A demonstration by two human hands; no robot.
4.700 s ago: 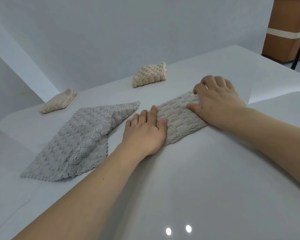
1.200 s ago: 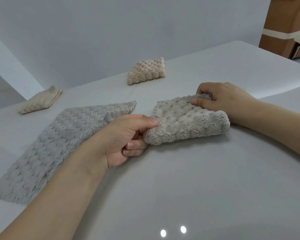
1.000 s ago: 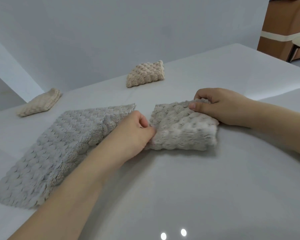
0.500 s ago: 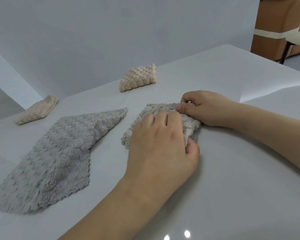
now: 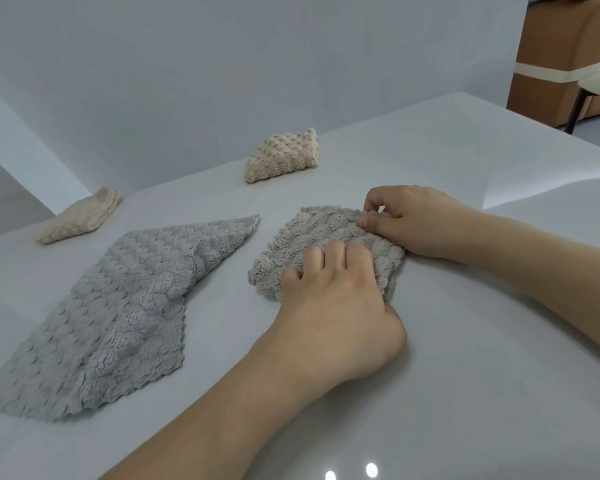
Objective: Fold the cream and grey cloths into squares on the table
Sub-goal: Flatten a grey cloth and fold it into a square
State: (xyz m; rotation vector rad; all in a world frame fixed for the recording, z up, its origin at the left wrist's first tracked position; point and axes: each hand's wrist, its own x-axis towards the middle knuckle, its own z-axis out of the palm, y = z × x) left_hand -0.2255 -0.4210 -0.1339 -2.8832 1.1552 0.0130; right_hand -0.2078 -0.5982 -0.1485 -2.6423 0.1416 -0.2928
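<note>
A small folded grey cloth lies as a rough square in the middle of the white table. My left hand lies on its near half with fingers straight, pressing it flat. My right hand pinches the cloth's far right corner between thumb and curled fingers. To the left a larger grey cloth lies spread out with one corner rumpled. Two folded cream cloths sit further back: one near the wall, another at the far left.
A pale wall rises close behind the table's far edge. Brown furniture with a cream band and a dark chair leg stand beyond the right corner. The table's right edge runs past my right forearm.
The left hand folded the small grey cloth over onto itself, then moved on top and now presses it flat. The right hand kept its pinch on the far corner.
</note>
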